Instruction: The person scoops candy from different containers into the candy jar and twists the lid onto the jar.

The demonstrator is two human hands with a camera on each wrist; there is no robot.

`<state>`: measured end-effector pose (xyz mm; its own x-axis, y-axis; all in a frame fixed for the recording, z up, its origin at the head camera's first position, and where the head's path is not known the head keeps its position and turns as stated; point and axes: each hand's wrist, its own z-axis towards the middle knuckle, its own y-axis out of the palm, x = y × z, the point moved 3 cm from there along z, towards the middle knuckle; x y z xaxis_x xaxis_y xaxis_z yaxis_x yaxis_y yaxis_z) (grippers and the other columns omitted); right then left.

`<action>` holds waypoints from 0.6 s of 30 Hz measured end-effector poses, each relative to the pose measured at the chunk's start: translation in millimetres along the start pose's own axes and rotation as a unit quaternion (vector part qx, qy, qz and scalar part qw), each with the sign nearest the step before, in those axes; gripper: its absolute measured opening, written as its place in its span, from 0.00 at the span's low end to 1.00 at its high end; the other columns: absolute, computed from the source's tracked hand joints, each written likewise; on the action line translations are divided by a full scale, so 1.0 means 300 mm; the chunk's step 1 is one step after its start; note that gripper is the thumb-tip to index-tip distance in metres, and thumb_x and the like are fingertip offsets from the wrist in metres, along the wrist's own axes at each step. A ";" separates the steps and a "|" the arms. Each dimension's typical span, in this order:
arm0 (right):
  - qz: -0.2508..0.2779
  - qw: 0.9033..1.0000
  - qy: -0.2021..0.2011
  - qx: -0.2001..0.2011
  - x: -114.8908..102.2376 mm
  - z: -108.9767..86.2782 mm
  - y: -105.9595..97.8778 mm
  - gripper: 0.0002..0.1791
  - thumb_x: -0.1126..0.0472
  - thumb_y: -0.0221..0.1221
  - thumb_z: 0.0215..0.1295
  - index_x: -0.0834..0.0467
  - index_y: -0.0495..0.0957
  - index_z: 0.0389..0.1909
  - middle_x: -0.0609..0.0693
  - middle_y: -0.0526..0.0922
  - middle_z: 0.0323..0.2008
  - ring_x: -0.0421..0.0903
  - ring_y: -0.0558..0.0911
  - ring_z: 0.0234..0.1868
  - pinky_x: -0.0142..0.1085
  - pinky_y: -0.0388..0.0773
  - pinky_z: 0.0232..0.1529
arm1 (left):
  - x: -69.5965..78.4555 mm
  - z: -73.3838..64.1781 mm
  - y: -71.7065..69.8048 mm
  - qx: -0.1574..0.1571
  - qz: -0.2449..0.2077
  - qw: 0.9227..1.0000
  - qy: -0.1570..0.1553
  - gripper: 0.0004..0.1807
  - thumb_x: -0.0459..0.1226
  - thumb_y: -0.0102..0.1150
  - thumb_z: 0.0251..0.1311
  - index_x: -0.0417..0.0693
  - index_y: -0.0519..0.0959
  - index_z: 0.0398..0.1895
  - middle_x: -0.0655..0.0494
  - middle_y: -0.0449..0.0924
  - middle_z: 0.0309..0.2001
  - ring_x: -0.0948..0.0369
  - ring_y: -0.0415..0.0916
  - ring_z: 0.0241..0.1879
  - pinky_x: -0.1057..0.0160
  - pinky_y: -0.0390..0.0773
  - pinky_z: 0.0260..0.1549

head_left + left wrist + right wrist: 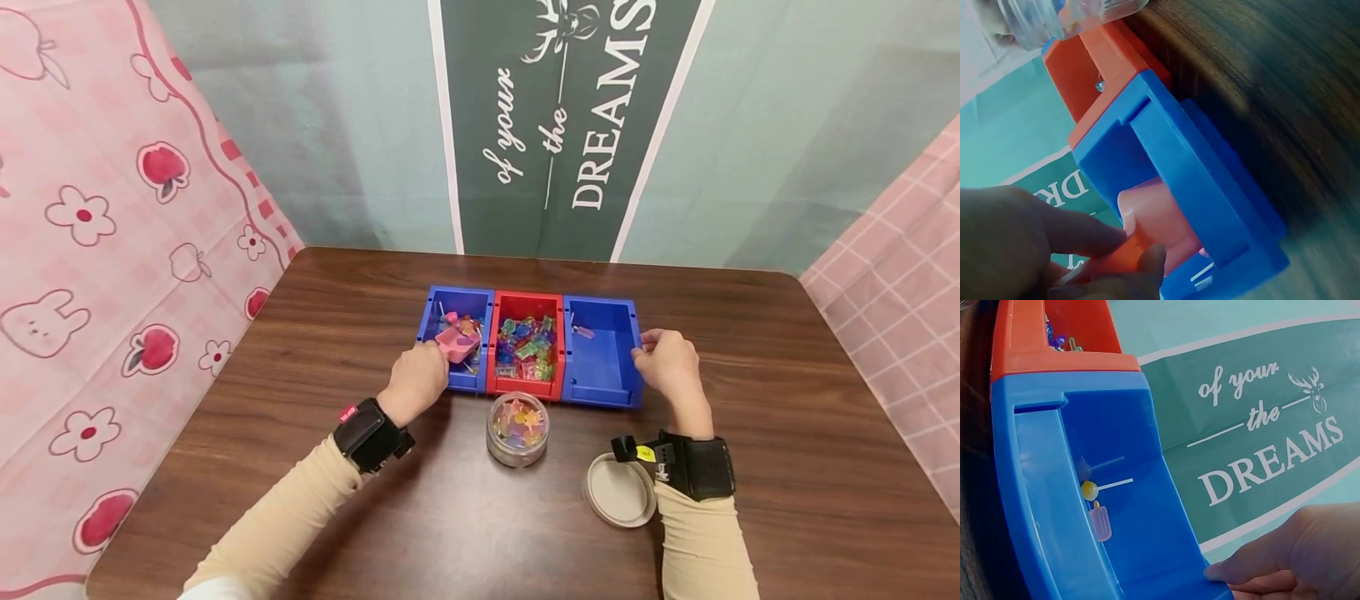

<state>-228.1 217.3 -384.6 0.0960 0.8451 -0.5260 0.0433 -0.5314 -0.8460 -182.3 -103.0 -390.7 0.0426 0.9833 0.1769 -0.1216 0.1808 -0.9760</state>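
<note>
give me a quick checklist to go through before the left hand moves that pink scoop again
1. Left hand gripping the pink scoop: ok, fingers on its handle.
2. Scoop within the left blue bin: ok.
3. Right hand holding the right blue bin: ok, at its outer edge.
4. Jar open: ok, the lid lies apart from it.
5. Right blue bin empty: not ok, a yellow lollipop and pink popsicle piece are inside.
6. Scoop full: cannot tell.
</note>
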 end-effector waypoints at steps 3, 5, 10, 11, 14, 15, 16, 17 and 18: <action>0.001 1.000 0.000 -0.004 -0.003 0.000 0.003 0.20 0.62 0.53 0.66 0.73 0.74 0.53 0.71 0.81 0.48 0.66 0.78 0.50 0.56 0.71 0.52 | 0.008 0.004 0.009 0.006 -0.009 1.000 -0.018 0.15 0.36 0.48 0.66 0.33 0.78 0.28 0.38 0.82 0.28 0.42 0.83 0.30 0.48 0.83 0.27; 0.000 1.000 0.001 -0.005 -0.003 0.000 0.004 0.20 0.62 0.53 0.66 0.73 0.74 0.53 0.70 0.81 0.48 0.66 0.77 0.51 0.56 0.71 0.51 | 0.014 0.008 0.015 0.004 -0.013 0.999 -0.031 0.15 0.36 0.48 0.66 0.33 0.78 0.28 0.38 0.82 0.28 0.43 0.83 0.30 0.48 0.83 0.27; -0.011 1.000 -0.005 0.004 -0.003 0.000 -0.001 0.20 0.62 0.53 0.66 0.73 0.74 0.52 0.70 0.81 0.47 0.67 0.77 0.50 0.56 0.71 0.51 | 0.017 0.013 0.051 -0.015 -0.053 0.996 -0.065 0.16 0.38 0.47 0.68 0.34 0.76 0.29 0.36 0.84 0.30 0.42 0.84 0.32 0.47 0.83 0.29; -0.013 1.000 -0.007 0.005 -0.003 0.000 -0.002 0.20 0.62 0.52 0.66 0.73 0.74 0.52 0.70 0.81 0.47 0.67 0.77 0.50 0.57 0.71 0.51 | 0.014 0.015 0.059 -0.020 -0.062 0.995 -0.074 0.16 0.39 0.48 0.68 0.35 0.76 0.30 0.36 0.84 0.31 0.42 0.84 0.33 0.46 0.83 0.30; -0.015 1.000 -0.010 0.005 -0.005 0.002 -0.001 0.20 0.62 0.52 0.66 0.74 0.74 0.52 0.71 0.81 0.48 0.67 0.77 0.50 0.57 0.71 0.51 | 0.007 0.022 0.075 -0.030 -0.083 0.991 -0.096 0.16 0.40 0.49 0.68 0.35 0.76 0.31 0.35 0.84 0.33 0.42 0.84 0.35 0.46 0.82 0.33; -0.014 1.000 -0.010 0.003 -0.006 0.003 0.000 0.20 0.62 0.52 0.66 0.74 0.74 0.52 0.71 0.80 0.48 0.67 0.77 0.51 0.57 0.71 0.51 | 0.006 0.025 0.077 -0.030 -0.086 0.991 -0.099 0.16 0.40 0.49 0.68 0.35 0.77 0.31 0.35 0.84 0.34 0.42 0.84 0.36 0.46 0.82 0.33; -0.015 1.000 -0.010 0.002 -0.006 0.004 0.000 0.20 0.62 0.52 0.66 0.74 0.74 0.52 0.71 0.80 0.48 0.67 0.77 0.51 0.57 0.71 0.51 | 0.006 0.030 0.077 -0.028 -0.088 0.991 -0.099 0.16 0.40 0.49 0.68 0.34 0.77 0.31 0.35 0.84 0.34 0.42 0.84 0.37 0.46 0.82 0.34; -0.015 1.000 -0.009 0.002 -0.006 0.004 0.001 0.20 0.62 0.53 0.66 0.74 0.74 0.52 0.71 0.80 0.48 0.67 0.77 0.51 0.57 0.71 0.51 | 0.006 0.035 0.076 -0.027 -0.089 0.991 -0.097 0.16 0.40 0.49 0.68 0.34 0.77 0.32 0.35 0.84 0.35 0.42 0.84 0.37 0.46 0.82 0.34; -0.014 1.000 -0.006 0.001 -0.005 0.005 0.002 0.20 0.62 0.53 0.66 0.73 0.74 0.52 0.71 0.80 0.48 0.67 0.77 0.51 0.57 0.71 0.51 | 0.008 0.039 0.074 -0.024 -0.089 0.991 -0.093 0.16 0.40 0.49 0.68 0.34 0.77 0.31 0.35 0.85 0.35 0.42 0.84 0.37 0.46 0.82 0.34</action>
<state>-229.8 215.9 -384.4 0.0831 0.8600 -0.5034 0.0447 -0.5079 -0.8603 -196.5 -96.5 -410.6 -0.1247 0.9233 0.3632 -0.0813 0.3553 -0.9312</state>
